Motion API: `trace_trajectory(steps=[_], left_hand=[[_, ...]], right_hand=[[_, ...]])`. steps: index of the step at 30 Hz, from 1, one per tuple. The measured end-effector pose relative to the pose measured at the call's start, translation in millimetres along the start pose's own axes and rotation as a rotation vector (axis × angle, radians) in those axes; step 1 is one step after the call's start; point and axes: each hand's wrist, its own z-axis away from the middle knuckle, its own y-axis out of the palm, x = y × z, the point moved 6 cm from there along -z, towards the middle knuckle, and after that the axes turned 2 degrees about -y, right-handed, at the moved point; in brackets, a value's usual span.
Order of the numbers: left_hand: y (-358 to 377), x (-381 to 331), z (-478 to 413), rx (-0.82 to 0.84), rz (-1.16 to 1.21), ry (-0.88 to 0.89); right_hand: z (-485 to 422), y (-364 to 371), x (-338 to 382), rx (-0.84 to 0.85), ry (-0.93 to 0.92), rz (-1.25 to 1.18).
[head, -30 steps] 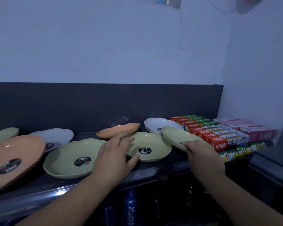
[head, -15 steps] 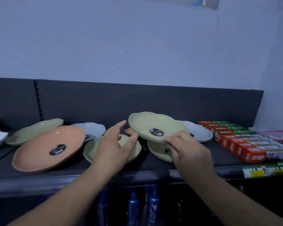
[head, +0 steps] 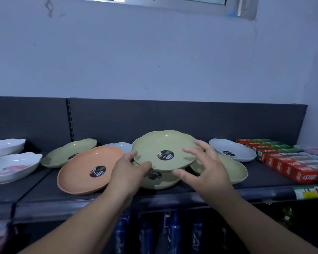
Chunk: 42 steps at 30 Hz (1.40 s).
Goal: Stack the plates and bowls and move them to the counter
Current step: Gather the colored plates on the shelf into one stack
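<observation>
Nearest the camera, below the shelf (head: pixel 173 196) edge, a row of blue bottles (head: pixel 174 233) stands in shadow. Both forearms reach up over the edge. The left hand (head: pixel 126 168) is closed on the near-left rim of the raised green plate (head: pixel 163 150), thumb under the edge and fingers on top. The right hand (head: pixel 203 166) is spread, thumb under the near rim and fingers curved over the right side; whether those fingers actually press the plate cannot be told, so its grip is unconfirmed. The raised green plate is held tilted toward the camera, directly above a second green plate (head: pixel 158 178) lying on the shelf, with a third green plate (head: pixel 228 167) just beside on the right. An orange plate (head: pixel 88 169) lies to the left, overlapping a further green plate (head: pixel 68 153). Behind are a white plate (head: pixel 231 150) at right and decorated white dishes (head: pixel 11 165) at far left; red boxes (head: pixel 292 165) fill the right end. Assessment: stacking is at an early stage, with most pieces not yet gathered. Risks noted: the tilt and the loose right-side hold could let the plate slide toward the shelf edge; the scalloped rims may not nest if lowered off-centre, leaving a rocking stack; crowding on the shelf could cause the orange plate to be knocked forward.
</observation>
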Motion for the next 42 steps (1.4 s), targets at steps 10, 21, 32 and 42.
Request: trace_trajectory(steps=[10,21,32,42], left_hand=[[-19,14,7,0.049,-0.324,-0.005],[-5,14,-10,0.119,-0.781,0.224],[6,19,4,0.216,-0.908,0.489],[12,10,5,0.237,-0.888,0.597]], right_hand=[[8,25,-10,0.184,0.208,0.085],[4,42,-16,0.190,0.209,0.166],[3,50,-12,0.148,0.180,0.191],[6,40,-18,0.045,0.217,0.224]])
